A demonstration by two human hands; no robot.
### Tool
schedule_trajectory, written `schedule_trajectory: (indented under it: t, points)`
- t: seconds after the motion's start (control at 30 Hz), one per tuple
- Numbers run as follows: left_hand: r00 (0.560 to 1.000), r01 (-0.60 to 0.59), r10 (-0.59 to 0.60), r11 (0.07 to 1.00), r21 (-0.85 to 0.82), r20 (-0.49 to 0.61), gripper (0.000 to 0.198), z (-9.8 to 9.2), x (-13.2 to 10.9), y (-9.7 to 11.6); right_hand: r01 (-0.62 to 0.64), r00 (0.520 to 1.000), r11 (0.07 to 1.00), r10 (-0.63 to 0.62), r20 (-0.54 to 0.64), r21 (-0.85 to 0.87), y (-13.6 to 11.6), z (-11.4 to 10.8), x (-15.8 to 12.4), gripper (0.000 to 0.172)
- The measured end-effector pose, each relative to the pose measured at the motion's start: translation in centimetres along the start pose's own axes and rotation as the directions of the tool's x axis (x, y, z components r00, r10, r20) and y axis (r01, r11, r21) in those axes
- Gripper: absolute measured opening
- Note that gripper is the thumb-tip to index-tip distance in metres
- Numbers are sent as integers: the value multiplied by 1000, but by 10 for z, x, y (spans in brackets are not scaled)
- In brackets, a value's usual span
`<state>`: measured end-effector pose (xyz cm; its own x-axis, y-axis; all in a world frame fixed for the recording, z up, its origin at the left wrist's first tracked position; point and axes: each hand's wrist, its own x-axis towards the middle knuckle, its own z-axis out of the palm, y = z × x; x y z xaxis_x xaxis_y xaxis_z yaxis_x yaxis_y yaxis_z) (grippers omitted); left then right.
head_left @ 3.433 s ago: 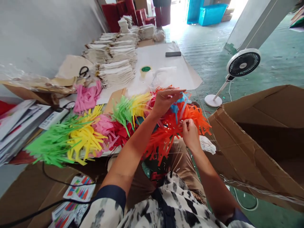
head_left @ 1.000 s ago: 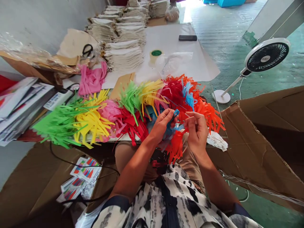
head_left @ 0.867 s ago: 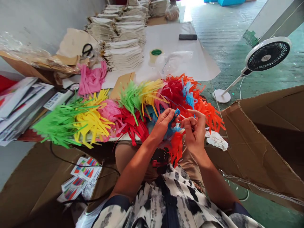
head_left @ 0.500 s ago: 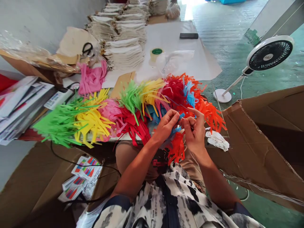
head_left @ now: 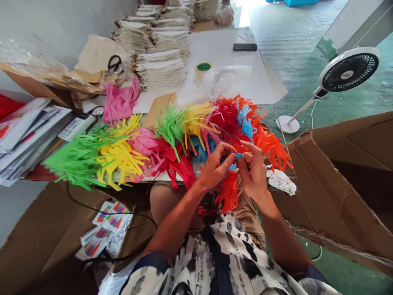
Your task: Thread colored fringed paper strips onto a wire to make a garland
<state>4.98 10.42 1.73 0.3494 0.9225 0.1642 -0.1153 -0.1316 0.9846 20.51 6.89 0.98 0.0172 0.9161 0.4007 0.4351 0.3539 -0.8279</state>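
Note:
My left hand (head_left: pixel 217 164) and my right hand (head_left: pixel 254 174) meet above my lap at the table's front edge. Both pinch a small piece of blue paper strip (head_left: pixel 238 155) at their fingertips, where it looks folded or wound round. Below my hands hangs an orange fringed tassel (head_left: pixel 227 192). Beyond them lie fringed tassels in rows: green (head_left: pixel 75 157), yellow (head_left: pixel 121 159), red (head_left: pixel 176 162), light blue (head_left: pixel 245 121) and orange (head_left: pixel 272 143). The blue fringe nearest my hands is partly hidden by my fingers.
Farther back are stacks of white bundles (head_left: pixel 161 71), a tape roll (head_left: pixel 203 70), a dark flat object (head_left: pixel 245 47), pink fringe (head_left: pixel 120 98) and black-handled scissors (head_left: pixel 114 63). A fan (head_left: pixel 346 73) and an open cardboard box (head_left: pixel 331 176) stand at right. Printed cards (head_left: pixel 107 229) lie lower left.
The blue strip, which stuck out between my fingertips, is now bunched into a small rounded shape. My fingertips have drawn closer together, and my right index finger has bent slightly down.

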Motion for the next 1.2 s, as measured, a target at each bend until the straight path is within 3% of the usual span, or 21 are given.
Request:
schedule_trajectory:
  t: [0.17,0.33,0.5,0.63,0.87,0.93,1.03,1.13,1.2]
  points:
    - [1000,20,-20,1000,-17,-12,34,0,0,1,13,999,1000,-13,30,3,1,-2,-1,40]
    - [999,-19,27,985,174,-42,30,3,-4,5,7,998,999,-9,55,37,-2,-3,-2,38]
    - [994,-42,75,927,373,-76,27,4,-8,7,-109,992,981,97,81,161,-1,-4,0,32]
    - [987,-123,157,864,488,-31,22,3,-8,5,-193,981,952,193,26,237,-1,-6,6,28]
    - [995,-100,103,964,247,1,31,3,-6,1,-340,934,810,349,74,478,3,-7,11,24]
    - [997,-77,77,981,180,8,34,3,-5,2,-300,942,811,334,23,501,4,-6,13,21]
    - [998,-32,20,978,207,59,36,2,-6,6,-158,969,907,219,-117,391,3,-7,18,17]
    - [989,-24,-38,916,400,146,36,1,-7,11,-45,968,958,112,-224,285,0,-11,26,18]
    - [986,-51,-49,817,574,158,36,1,-8,17,-8,957,957,91,-275,289,-2,-15,31,21]
